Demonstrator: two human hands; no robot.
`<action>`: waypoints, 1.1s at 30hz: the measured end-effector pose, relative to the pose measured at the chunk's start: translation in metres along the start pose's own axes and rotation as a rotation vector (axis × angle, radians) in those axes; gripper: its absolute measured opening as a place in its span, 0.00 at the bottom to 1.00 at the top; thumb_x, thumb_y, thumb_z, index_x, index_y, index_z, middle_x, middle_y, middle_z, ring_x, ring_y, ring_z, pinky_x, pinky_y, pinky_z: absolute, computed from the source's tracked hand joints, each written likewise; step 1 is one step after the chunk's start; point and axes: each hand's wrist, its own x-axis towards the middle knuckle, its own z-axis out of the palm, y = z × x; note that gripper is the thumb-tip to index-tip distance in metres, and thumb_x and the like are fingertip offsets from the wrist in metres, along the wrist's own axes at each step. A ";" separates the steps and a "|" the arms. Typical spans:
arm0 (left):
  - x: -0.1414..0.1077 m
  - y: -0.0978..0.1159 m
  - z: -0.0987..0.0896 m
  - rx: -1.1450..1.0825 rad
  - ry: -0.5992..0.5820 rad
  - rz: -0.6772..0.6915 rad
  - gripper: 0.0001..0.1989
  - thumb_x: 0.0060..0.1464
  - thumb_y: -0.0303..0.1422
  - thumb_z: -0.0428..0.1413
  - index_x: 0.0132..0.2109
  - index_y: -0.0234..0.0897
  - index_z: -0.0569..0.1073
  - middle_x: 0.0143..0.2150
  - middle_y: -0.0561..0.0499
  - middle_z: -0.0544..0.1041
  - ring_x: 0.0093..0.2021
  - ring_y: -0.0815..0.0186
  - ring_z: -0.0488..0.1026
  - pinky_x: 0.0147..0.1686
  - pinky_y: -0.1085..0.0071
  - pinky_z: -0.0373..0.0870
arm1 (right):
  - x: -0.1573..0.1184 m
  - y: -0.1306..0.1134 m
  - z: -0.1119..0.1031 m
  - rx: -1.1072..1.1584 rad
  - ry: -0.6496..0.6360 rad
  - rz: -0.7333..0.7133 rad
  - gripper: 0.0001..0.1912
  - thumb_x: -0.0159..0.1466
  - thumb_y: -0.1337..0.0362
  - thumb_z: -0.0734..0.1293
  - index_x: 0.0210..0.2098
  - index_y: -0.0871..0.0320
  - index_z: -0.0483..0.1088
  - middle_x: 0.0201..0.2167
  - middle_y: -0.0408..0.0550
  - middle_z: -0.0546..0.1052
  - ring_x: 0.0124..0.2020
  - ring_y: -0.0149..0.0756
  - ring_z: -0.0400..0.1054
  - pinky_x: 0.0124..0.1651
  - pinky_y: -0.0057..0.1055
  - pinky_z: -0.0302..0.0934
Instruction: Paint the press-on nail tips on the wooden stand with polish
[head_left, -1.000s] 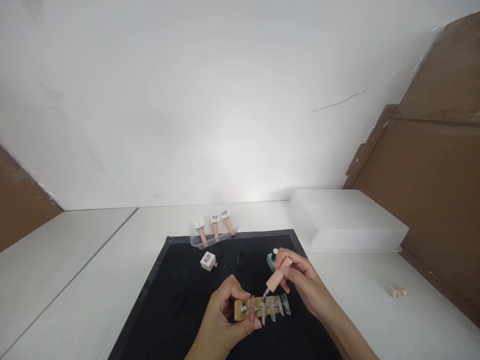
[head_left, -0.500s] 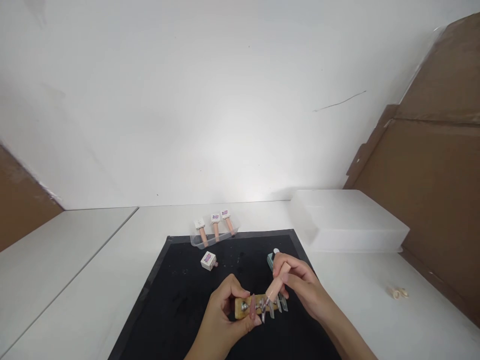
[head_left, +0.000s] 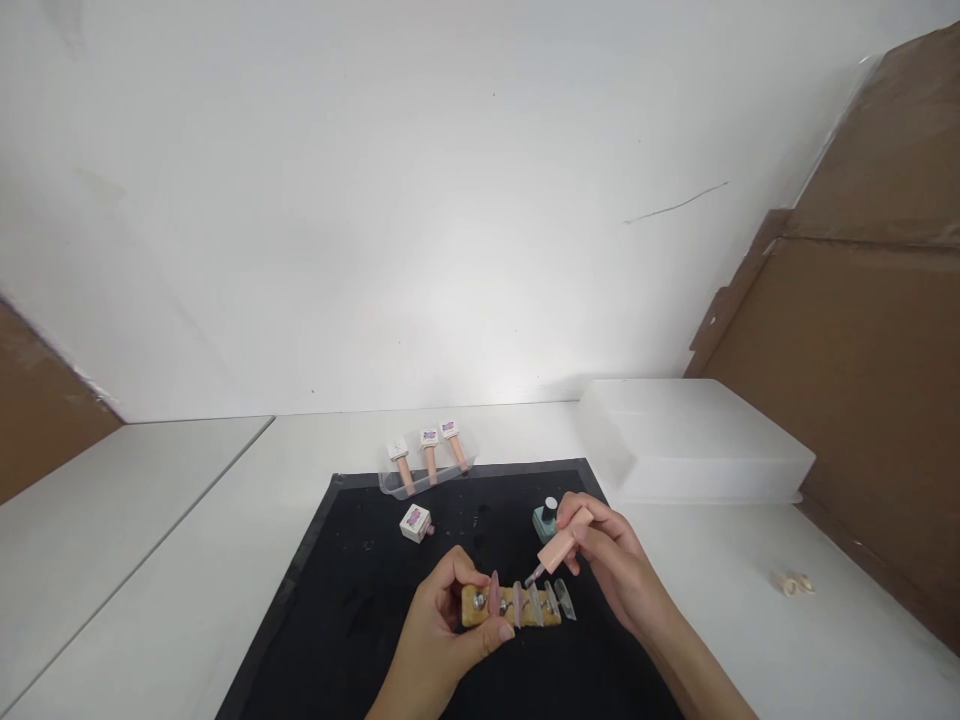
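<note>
Near the front of the black mat, my left hand (head_left: 450,630) grips the left end of a yellowish nail tip holder (head_left: 472,612), thumb below and fingers above. A pink nail tip (head_left: 494,594) stands at its left, and several clearer tips (head_left: 535,604) line up to the right. My right hand (head_left: 611,555) pinches the pink handle of a polish brush (head_left: 564,541). The bristles point down and left, just above the second tip from the left. Behind that hand sits a teal bottle (head_left: 545,523) with a black and white cap.
An open white polish bottle (head_left: 415,523) stands on the black mat (head_left: 352,590). Behind it, a clear tray (head_left: 424,486) bears three bottles with pink caps. A white translucent box (head_left: 712,480) is at the right, with small beige rings (head_left: 791,584) before it. Cardboard (head_left: 855,350) borders the right side.
My right hand has lifted the brush off the nail tips, up and to the right. My left hand has shifted the holder slightly left and turned it, and the teal bottle shows more.
</note>
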 end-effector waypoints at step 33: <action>0.003 0.000 0.000 -0.683 0.137 -0.599 0.19 0.32 0.30 0.71 0.36 0.35 0.79 0.29 0.54 0.79 0.27 0.73 0.74 0.30 0.77 0.69 | -0.004 0.011 -0.007 -0.148 -0.141 -0.070 0.10 0.61 0.53 0.67 0.36 0.49 0.75 0.31 0.44 0.68 0.33 0.38 0.60 0.36 0.30 0.54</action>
